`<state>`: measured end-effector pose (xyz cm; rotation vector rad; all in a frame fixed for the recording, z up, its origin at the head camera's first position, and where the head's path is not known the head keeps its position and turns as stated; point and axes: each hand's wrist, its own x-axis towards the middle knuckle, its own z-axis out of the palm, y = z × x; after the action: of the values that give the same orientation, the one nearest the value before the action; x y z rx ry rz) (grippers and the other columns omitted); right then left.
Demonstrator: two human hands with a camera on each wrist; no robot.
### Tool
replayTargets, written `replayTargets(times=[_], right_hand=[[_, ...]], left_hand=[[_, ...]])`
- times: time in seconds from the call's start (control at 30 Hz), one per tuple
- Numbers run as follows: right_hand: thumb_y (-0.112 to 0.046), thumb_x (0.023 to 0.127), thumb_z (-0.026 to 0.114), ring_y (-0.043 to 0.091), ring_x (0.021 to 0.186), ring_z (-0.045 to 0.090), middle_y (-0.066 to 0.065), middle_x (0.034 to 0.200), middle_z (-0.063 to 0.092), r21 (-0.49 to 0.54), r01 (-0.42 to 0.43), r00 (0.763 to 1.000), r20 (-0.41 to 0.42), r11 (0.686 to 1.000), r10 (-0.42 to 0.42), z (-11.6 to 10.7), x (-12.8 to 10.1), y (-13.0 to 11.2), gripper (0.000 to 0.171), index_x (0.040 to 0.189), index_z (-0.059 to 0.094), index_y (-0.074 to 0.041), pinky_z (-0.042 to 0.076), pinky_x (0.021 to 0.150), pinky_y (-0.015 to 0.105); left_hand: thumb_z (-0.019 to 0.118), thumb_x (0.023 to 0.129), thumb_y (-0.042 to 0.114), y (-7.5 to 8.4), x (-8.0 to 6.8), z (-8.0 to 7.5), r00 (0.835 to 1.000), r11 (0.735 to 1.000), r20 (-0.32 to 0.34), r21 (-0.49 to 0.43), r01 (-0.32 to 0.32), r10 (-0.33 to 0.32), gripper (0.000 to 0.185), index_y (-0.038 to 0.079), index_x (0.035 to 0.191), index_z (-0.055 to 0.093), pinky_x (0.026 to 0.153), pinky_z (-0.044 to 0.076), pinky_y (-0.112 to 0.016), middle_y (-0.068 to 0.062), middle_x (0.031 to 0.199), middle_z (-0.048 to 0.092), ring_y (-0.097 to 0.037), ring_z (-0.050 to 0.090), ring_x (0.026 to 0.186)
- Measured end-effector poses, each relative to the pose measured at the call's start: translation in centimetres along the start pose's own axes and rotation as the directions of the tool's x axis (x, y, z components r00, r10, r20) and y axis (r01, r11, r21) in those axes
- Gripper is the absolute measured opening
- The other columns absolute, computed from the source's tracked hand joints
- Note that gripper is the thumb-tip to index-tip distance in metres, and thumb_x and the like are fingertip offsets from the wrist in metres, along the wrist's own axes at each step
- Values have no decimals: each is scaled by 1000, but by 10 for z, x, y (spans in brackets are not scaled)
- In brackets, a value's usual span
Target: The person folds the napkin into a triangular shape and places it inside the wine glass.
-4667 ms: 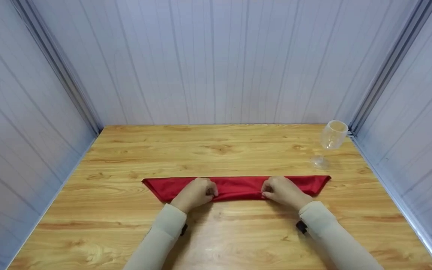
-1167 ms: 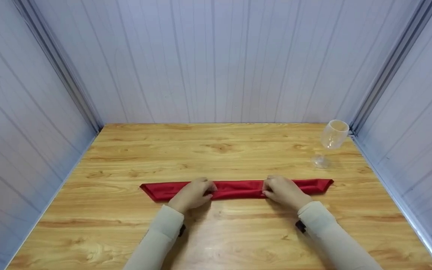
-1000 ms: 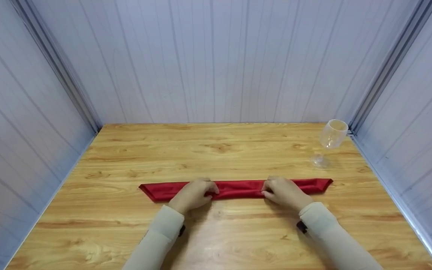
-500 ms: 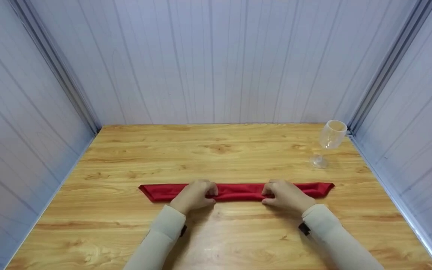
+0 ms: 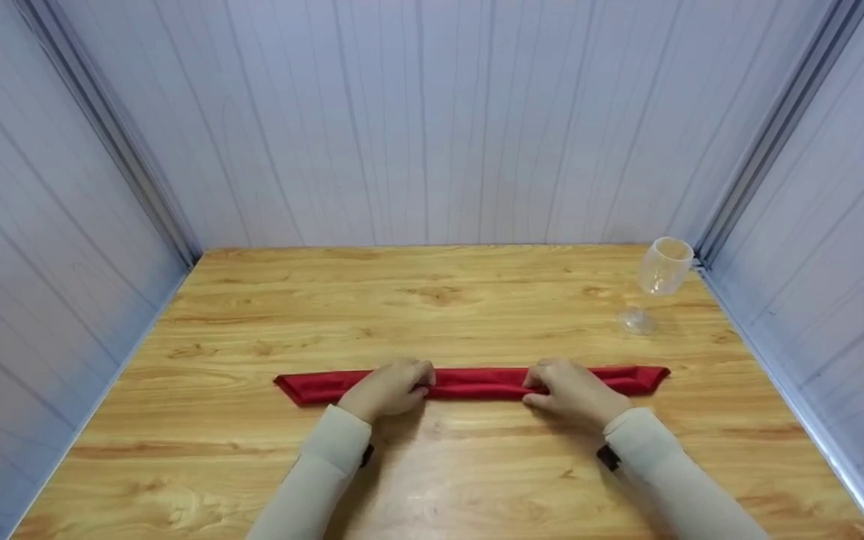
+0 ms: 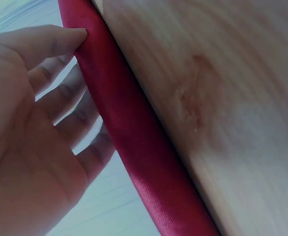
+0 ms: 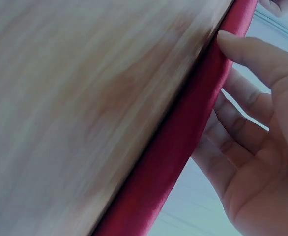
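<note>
A red cloth (image 5: 477,382), folded into a long narrow strip with slanted ends, lies crosswise on the wooden table in the head view. My left hand (image 5: 393,390) grips it left of the middle; in the left wrist view the thumb of that hand (image 6: 36,108) touches the strip's near edge and the fingers pass behind it. To the right of the middle, my right hand (image 5: 573,391) holds the strip likewise, its thumb on the near edge. The right wrist view shows the fingers of this hand (image 7: 262,123) partly hidden behind the cloth (image 7: 183,128).
A clear stemmed wine glass (image 5: 664,270) stands upright at the table's back right. Pale panelled walls close off the back and both sides of the wooden table (image 5: 432,315).
The red strip has become narrower, its far edge coming nearer to me. Both hands stay at about the same places along it; the right thumb has shifted slightly nearer to me.
</note>
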<state>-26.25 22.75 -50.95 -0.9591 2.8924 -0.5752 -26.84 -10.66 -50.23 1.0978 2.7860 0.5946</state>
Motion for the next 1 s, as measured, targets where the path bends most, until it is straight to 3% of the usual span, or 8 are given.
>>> replayTargets(times=[0.17, 0.47, 0.73, 1.0], right_hand=[[-23, 93, 74, 14, 85, 63, -4, 93, 68, -9, 5, 1000, -10, 1000, -5, -1, 2, 1, 8, 94, 73, -16, 53, 76, 39], [-23, 94, 72, 14, 85, 64, -4, 92, 68, 20, -12, 1000, -7, 1000, 13, 1, 4, 2, 8, 94, 72, -15, 53, 76, 39], [-22, 95, 71, 15, 85, 65, -4, 91, 68, 53, -16, 999, -31, 998, 17, 1, 7, 5, 8, 97, 69, -15, 53, 75, 39], [-11, 97, 67, 20, 88, 66, 1, 94, 67, 79, 44, 997, -71, 996, -38, 0, 7, 9, 7, 101, 62, -10, 54, 75, 41]], left_hand=[[56, 102, 7, 2, 3, -1, 996, 997, 33, 14, 81, -81, 8, 11, 108, 60, 85, 53, -41, -5, 105, 64, -26, 65, 101], [57, 101, 8, 5, 10, 0, 986, 981, 7, 96, 166, -168, 9, 13, 104, 64, 82, 53, -45, -7, 100, 59, -30, 63, 97], [66, 96, 7, 4, 12, 0, 985, 977, -39, 126, 171, -167, 9, 12, 100, 73, 85, 53, -42, -5, 97, 63, -28, 63, 97], [67, 96, 6, 2, 12, 1, 985, 980, -60, 101, 169, -163, 10, 10, 101, 74, 87, 53, -41, -6, 98, 66, -28, 65, 97]])
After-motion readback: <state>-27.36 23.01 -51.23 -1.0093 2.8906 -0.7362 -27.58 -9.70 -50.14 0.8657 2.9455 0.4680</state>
